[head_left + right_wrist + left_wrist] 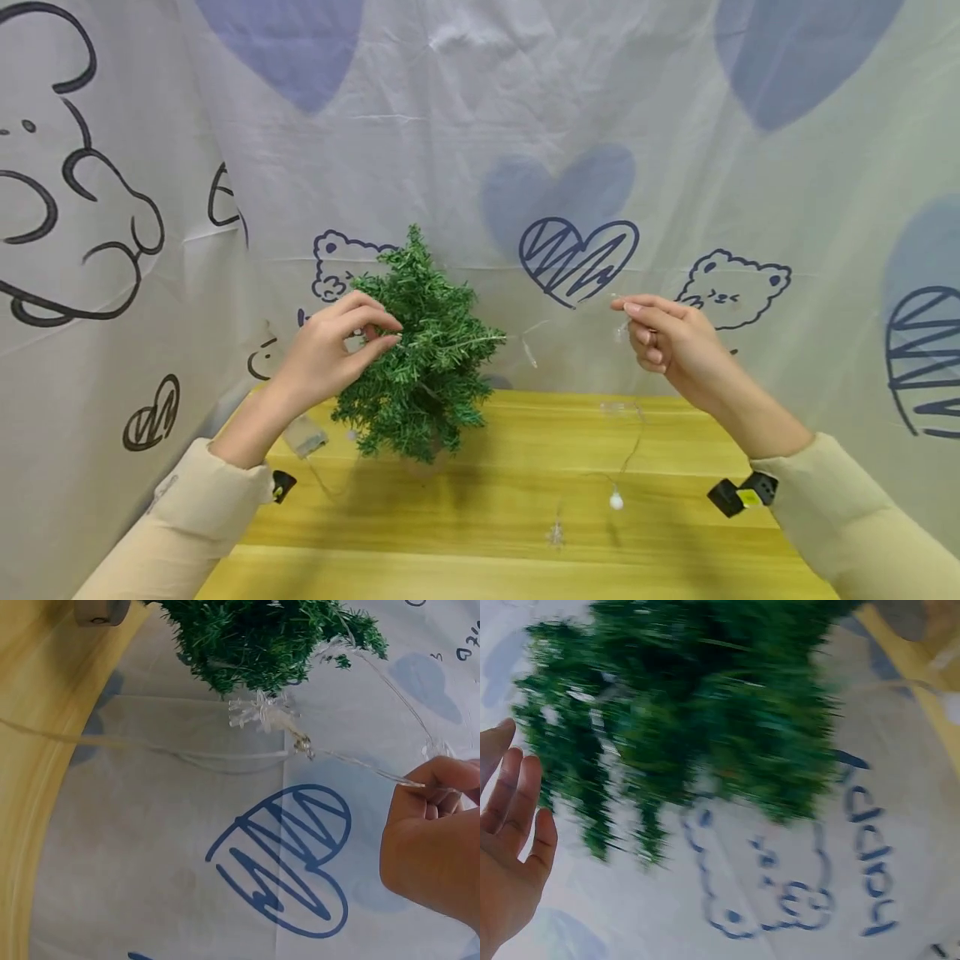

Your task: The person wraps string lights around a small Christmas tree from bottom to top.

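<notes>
A small green artificial Christmas tree (pixel 427 358) stands on the table, left of centre. My left hand (pixel 330 342) is at its upper left side, thumb and forefinger curved toward each other with a small gap. In the left wrist view those fingers (pixel 529 784) lie loosely bent beside the branches. Off to the right, raised above the table, my right hand (pixel 671 337) pinches the thin clear wire of a string of lights (pixel 367 769) between thumb and forefinger. The wire runs toward the tree, and a clear snowflake-like light (pixel 259 712) hangs on it close below the branches.
A pale box with a wire (pixel 303 437) lies on the table left of the tree. On the wooden table (pixel 420 533) are a white round bulb (pixel 617 501) and a clear ornament (pixel 556 535). Patterned cloth (pixel 450 108) hangs behind and at the left.
</notes>
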Demonstrator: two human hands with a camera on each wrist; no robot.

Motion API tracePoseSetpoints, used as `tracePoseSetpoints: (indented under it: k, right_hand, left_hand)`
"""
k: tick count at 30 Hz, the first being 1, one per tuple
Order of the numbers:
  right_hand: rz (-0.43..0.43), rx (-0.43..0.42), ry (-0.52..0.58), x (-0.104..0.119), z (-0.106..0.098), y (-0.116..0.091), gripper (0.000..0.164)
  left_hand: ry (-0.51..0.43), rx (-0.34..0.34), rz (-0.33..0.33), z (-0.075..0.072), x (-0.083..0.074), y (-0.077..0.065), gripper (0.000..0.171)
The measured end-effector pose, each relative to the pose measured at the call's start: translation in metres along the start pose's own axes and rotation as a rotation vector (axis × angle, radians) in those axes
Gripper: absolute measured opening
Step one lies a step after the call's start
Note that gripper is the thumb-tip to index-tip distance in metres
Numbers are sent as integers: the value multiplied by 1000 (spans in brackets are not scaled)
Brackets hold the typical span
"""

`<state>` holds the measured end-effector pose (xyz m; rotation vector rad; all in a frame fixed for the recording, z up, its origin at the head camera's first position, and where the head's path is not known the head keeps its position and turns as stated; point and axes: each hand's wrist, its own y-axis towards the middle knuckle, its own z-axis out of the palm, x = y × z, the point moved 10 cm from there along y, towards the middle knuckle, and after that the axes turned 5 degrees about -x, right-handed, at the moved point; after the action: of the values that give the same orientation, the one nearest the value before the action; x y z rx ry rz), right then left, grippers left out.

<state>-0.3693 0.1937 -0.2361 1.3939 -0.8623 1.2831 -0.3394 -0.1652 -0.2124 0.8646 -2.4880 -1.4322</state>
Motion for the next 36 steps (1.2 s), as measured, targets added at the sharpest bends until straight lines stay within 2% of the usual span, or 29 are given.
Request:
tracePoseSetpoints:
  k: [5, 9, 12, 17, 20, 23, 27, 30, 36]
  right_hand:
    - [36, -49, 93, 3, -1, 20, 22]
    - [69, -82, 138, 1, 2, 37, 23]
    - [73, -98, 135, 1, 6, 46, 23]
    - [64, -102, 135, 4, 18, 57, 27]
    - [61, -100, 142, 5, 27, 62, 27]
    - [61, -101, 141, 6, 34, 65, 28]
    - [63, -97, 120, 6, 42, 67, 28]
    - [66, -84, 100, 4, 48, 68, 28]
    - [63, -65, 89, 1, 58, 69, 25]
  left_hand:
    - [-33, 44, 10, 7, -28, 37, 16]
    - [24, 160, -42, 26, -43, 71, 14]
    - [67, 266, -106, 44, -45, 95, 17]
    - [28, 398, -218, 68, -44, 132, 23]
    - [18, 471, -269, 81, -39, 147, 26]
    - [14, 544, -306, 94, -32, 156, 28]
    - [-43, 596, -342, 108, -25, 160, 28]
    - [-96, 604, -347, 114, -25, 159, 25]
    - [-127, 600, -348, 119, -24, 156, 19]
